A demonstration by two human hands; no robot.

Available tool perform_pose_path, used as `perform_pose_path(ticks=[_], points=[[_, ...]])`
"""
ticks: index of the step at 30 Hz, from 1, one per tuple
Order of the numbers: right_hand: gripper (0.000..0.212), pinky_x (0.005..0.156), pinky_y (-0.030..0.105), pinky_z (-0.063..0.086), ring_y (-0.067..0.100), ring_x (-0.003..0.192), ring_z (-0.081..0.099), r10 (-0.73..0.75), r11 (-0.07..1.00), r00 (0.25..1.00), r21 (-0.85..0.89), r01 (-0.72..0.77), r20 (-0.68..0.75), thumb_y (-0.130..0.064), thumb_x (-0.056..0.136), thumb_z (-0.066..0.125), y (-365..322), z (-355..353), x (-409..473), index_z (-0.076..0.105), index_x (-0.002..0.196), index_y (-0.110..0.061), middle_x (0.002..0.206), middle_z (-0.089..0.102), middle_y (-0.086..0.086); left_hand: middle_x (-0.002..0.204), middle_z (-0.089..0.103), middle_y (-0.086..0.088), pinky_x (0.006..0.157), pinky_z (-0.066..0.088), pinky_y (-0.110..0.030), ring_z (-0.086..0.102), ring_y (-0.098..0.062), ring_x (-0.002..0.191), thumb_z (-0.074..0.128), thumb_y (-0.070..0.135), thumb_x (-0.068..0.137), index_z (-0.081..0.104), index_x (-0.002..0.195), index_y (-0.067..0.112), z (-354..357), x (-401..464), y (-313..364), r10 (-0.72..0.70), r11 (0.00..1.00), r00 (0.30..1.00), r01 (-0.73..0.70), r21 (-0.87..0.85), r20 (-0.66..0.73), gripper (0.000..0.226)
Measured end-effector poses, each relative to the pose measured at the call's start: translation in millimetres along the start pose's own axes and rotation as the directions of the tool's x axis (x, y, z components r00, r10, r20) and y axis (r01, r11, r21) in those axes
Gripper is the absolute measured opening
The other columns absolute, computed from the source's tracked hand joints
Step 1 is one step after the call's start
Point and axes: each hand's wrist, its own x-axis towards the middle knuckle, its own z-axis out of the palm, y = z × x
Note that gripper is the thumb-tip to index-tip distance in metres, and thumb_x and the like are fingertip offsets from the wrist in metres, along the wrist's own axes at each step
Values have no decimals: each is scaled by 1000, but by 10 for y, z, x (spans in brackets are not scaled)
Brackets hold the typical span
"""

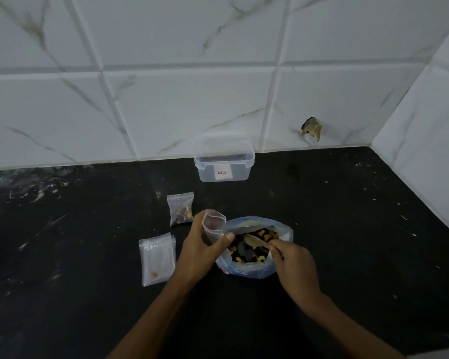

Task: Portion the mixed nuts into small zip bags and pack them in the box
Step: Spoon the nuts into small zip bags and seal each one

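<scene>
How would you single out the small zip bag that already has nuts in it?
Start at the clear plastic box against the tiled wall and come forward along the black countertop. The filled small zip bag lies alone there, untouched. Unlike the stack of empty clear zip bags, it holds nuts.

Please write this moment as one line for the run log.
left hand: holds small zip bag | right hand: holds spoon over nut bag | box: empty

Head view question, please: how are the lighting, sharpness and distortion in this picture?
Head view: dim and bluish overall; the black counter swallows detail; the wide lens bends the wall tile lines; the spoon in the right hand looks slightly soft; the small zip bag in the left hand stays readable.
</scene>
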Motion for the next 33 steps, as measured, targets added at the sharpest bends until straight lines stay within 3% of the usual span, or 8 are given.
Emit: perform_pose_path(ticks=[3, 6, 9, 14, 22, 26, 29, 33], points=[[16, 60, 15, 48, 3, 70, 60, 57, 995, 996, 75, -61, 63, -18, 95, 55, -74, 54, 8, 71, 96, -21, 80, 66, -9, 123, 62, 10, 97, 53, -38, 61, -6, 114, 76, 48, 70, 46, 128, 41, 27, -22, -44, -32, 997, 997, 36, -61, 67, 65], [18, 66, 20, 53, 2, 75, 62, 107, 981, 980, 146, -132, 166, -16, 96, 54, -137, 78, 12, 72, 100, -20, 84, 66, -8, 124, 61, 8, 96, 53, -36, 61, -7, 115, 77, 38, 75, 46, 129, 38, 48, -32, -39, -21, 997, 994, 30, -78, 105, 62], [20, 71, 23, 54, 3, 77, 62, 175, 950, 944, 204, -237, 280, -16, 97, 52, -199, 69, 83, 71, 102, -17, 86, 66, -7, 123, 62, 8, 95, 54, -36, 61, -8, 115, 77, 41, 75, 47, 129, 40, 54, -23, -32, -8, 998, 994, 16, -67, 112, 62], [18, 51, 19, 42, 6, 58, 57, 423, 730, 803, 367, -577, 420, -13, 97, 51, -240, -22, 245, 69, 101, -15, 84, 71, 4, 123, 61, 10, 93, 54, -33, 61, -7, 115, 78, 40, 74, 47, 128, 42, 43, -13, -30, -17, 997, 994, 24, -68, 110, 63], [14, 49, 21, 41, 10, 57, 52, 503, 491, 699, 498, -715, 507, -10, 95, 54, -108, -332, 196, 66, 101, -12, 89, 69, 11, 123, 59, 12, 91, 54, -28, 61, 2, 110, 76, 26, 82, 45, 126, 43, 4, -2, 27, -11, 992, 997, 21, -122, 78, 57], [16, 50, 21, 41, 11, 59, 52, 472, 492, 743, 557, -669, 475, -9, 95, 53, -164, -626, 205, 67, 100, -13, 86, 68, 10, 122, 58, 16, 91, 53, -24, 59, 4, 111, 79, 39, 77, 45, 128, 42, -16, 42, 131, 32, 997, 998, -27, -77, 57, 61], [19, 50, 22, 40, 12, 59, 51, 418, 518, 814, 630, -578, 403, -9, 95, 53, -307, -910, 236, 71, 97, -14, 81, 67, 8, 115, 57, 24, 86, 51, -13, 56, 12, 107, 78, 27, 80, 44, 125, 43, 8, 75, 197, 71, 997, 997, -71, -24, 40, 58], [17, 49, 23, 42, 10, 56, 53, 348, 567, 893, 695, -442, 284, -12, 95, 55, -550, -1168, 277, 71, 94, -18, 78, 70, 6, 115, 57, 22, 84, 50, -14, 55, 14, 108, 79, 26, 80, 42, 121, 47, 58, 132, 224, 97, 994, 994, -99, 35, 50, 59]])
